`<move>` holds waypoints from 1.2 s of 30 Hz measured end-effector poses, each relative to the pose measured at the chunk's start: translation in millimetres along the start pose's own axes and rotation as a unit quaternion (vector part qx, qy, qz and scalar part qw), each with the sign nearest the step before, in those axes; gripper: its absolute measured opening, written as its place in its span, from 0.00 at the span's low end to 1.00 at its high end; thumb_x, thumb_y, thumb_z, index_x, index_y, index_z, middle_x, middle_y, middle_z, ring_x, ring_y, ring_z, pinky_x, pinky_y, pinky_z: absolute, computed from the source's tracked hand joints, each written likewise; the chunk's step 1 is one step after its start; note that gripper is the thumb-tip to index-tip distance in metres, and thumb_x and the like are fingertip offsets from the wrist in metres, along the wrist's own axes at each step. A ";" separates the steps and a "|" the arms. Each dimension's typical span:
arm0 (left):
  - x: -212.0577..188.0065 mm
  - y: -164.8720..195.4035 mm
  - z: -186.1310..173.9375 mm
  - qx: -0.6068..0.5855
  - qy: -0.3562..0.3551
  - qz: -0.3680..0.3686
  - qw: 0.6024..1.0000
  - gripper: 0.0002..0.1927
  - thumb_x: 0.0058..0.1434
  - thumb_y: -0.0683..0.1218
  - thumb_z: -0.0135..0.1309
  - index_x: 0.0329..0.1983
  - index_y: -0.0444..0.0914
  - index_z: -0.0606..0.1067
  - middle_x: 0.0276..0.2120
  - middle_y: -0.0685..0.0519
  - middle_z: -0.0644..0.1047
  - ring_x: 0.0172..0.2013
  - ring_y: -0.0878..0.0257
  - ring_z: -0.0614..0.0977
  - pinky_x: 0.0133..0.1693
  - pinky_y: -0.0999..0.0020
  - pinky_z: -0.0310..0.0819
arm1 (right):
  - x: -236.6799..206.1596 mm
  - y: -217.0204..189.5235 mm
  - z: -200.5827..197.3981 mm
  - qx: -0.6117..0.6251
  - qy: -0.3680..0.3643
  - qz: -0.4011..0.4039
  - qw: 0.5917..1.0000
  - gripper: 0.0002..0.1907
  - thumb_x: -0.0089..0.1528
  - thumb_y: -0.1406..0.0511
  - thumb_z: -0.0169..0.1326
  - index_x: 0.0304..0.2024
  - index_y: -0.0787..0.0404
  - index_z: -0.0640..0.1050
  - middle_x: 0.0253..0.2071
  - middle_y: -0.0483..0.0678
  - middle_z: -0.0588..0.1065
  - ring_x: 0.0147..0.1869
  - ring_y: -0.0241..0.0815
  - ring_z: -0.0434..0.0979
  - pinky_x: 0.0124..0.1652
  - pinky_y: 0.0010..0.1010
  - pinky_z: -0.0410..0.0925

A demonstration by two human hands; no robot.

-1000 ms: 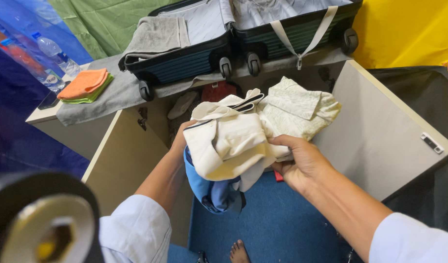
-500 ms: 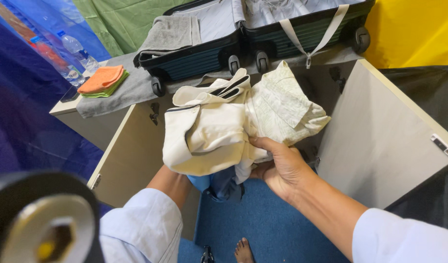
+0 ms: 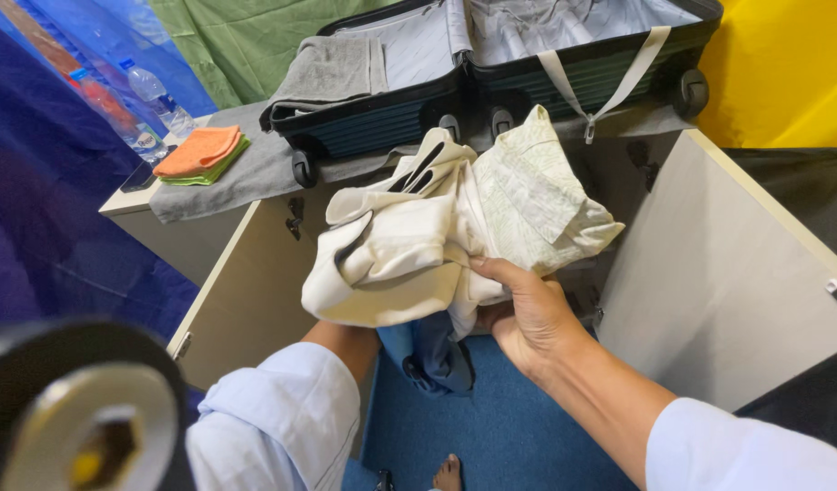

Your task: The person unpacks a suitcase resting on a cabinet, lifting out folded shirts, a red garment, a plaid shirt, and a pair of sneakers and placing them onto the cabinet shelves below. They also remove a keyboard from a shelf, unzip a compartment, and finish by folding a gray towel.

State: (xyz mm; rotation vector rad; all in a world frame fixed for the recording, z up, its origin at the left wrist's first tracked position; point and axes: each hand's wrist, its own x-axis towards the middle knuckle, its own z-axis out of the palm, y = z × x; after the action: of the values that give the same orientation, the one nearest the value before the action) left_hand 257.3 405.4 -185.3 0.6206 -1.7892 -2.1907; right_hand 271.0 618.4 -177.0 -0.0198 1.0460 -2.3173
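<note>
Both hands hold a bundle of clothes up in the air, in front of the person. Right hand (image 3: 528, 314) is closed around the bunched cream clothes (image 3: 409, 255), with the thumb on top. Left hand is hidden under the bundle, so I cannot tell how it grips. A blue cloth (image 3: 432, 350) hangs down below the bundle.

Behind it, an open dark suitcase (image 3: 491, 82) sits on a pale table (image 3: 164, 232). A grey towel (image 3: 332, 68) lies in the suitcase. Folded orange and green cloths (image 3: 198, 153) rest on the table, near a water bottle (image 3: 159, 98). Two cabinet doors (image 3: 737, 291) stand open. Blue carpet (image 3: 491, 436) covers the floor. Yellow, green and blue sheets hang behind.
</note>
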 end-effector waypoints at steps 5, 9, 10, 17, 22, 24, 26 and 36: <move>21.2 -1.0 -9.7 0.010 -0.004 -0.006 1.000 0.15 0.64 0.49 0.52 0.46 0.33 0.79 0.43 0.41 0.82 0.42 0.53 0.85 0.42 0.59 0.79 | 20.3 3.7 5.2 -0.025 0.032 -0.003 0.999 0.26 0.54 0.67 0.60 0.56 0.63 0.75 0.49 0.52 0.78 0.48 0.48 0.80 0.37 0.49 0.73; 46.1 10.5 -1.7 0.033 -0.023 -0.004 0.999 0.16 0.64 0.49 0.53 0.45 0.32 0.79 0.43 0.41 0.82 0.43 0.52 0.85 0.42 0.58 0.79 | 45.7 8.0 6.2 0.019 0.070 -0.007 0.997 0.25 0.54 0.67 0.60 0.55 0.65 0.75 0.51 0.53 0.79 0.51 0.49 0.81 0.43 0.53 0.74; 53.3 14.7 2.9 0.040 -0.031 -0.002 0.999 0.16 0.64 0.49 0.53 0.45 0.32 0.79 0.43 0.40 0.82 0.43 0.52 0.85 0.42 0.58 0.79 | 51.2 9.2 6.0 0.026 0.078 -0.005 0.997 0.25 0.54 0.66 0.60 0.55 0.65 0.75 0.51 0.54 0.78 0.52 0.49 0.80 0.44 0.54 0.74; 89.8 25.3 29.9 0.123 -0.081 0.028 0.989 0.16 0.63 0.50 0.53 0.43 0.32 0.79 0.42 0.39 0.82 0.44 0.50 0.85 0.42 0.57 0.78 | 68.4 34.6 18.3 0.102 0.101 0.022 0.989 0.32 0.53 0.62 0.56 0.60 0.62 0.69 0.57 0.58 0.74 0.59 0.60 0.75 0.51 0.71 0.70; 113.1 6.4 12.0 0.261 -0.075 0.039 0.962 0.17 0.63 0.51 0.54 0.42 0.31 0.78 0.42 0.38 0.82 0.44 0.49 0.85 0.42 0.57 0.77 | 75.3 55.3 21.4 0.167 0.109 -0.007 0.980 0.36 0.55 0.60 0.57 0.64 0.64 0.65 0.59 0.59 0.72 0.63 0.60 0.74 0.56 0.73 0.67; 122.9 -1.5 -3.2 0.332 -0.062 0.037 0.941 0.17 0.62 0.51 0.54 0.42 0.31 0.78 0.42 0.38 0.82 0.44 0.49 0.85 0.42 0.57 0.77 | 80.6 59.0 18.9 0.181 0.126 -0.016 0.975 0.35 0.57 0.60 0.57 0.64 0.66 0.65 0.59 0.60 0.71 0.65 0.59 0.73 0.58 0.71 0.67; 130.9 -5.4 -5.4 0.378 -0.066 0.042 0.922 0.17 0.62 0.51 0.54 0.41 0.31 0.78 0.42 0.38 0.82 0.45 0.48 0.85 0.42 0.56 0.77 | 85.0 61.8 16.1 0.192 0.161 -0.021 0.968 0.33 0.59 0.61 0.56 0.65 0.67 0.65 0.60 0.61 0.70 0.66 0.58 0.73 0.60 0.70 0.67; 115.2 8.2 22.4 0.287 -0.091 0.002 0.954 0.24 0.61 0.56 0.59 0.49 0.32 0.71 0.46 0.38 0.80 0.47 0.48 0.83 0.47 0.54 0.77 | 99.8 84.0 9.1 0.205 0.208 -0.069 0.954 0.25 0.59 0.64 0.54 0.58 0.65 0.71 0.51 0.57 0.75 0.53 0.52 0.76 0.52 0.59 0.69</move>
State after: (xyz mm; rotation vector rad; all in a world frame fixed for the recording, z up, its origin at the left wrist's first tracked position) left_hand 144.8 371.8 -193.3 0.5275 -2.5483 -1.7542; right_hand 233.5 516.9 -250.5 0.5989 0.7414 -2.6942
